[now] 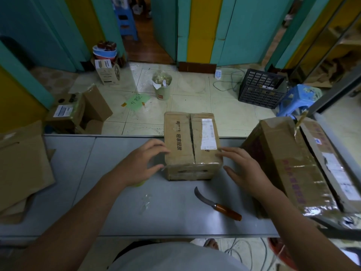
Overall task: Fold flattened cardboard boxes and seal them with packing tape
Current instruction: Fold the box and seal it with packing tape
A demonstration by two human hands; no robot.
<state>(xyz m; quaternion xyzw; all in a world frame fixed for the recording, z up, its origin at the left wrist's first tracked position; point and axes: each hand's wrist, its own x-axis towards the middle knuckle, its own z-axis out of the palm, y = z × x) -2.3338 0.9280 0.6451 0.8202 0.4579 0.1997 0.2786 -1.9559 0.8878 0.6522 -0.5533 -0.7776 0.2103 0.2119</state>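
A cardboard box stands on the table. The left hand and the right hand flank it, fingers spread, fingertips at its sides.

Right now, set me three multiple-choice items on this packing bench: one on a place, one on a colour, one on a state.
1. Where does the knife lie relative to the small box?
A. on top of it
B. on the table, nearer the person than the box
C. leaning upright against it

2. What colour is the knife's handle?
A. blue
B. reddish-brown
C. white

3. How do the small box's top flaps stand?
A. upright and open
B. torn off
C. folded down, meeting along a centre seam

Answers:
1 B: the knife lies flat on the grey table, apart from the box.
2 B: the handle shows glossy reddish-brown.
3 C: both flaps lie flat with a dark line between them.
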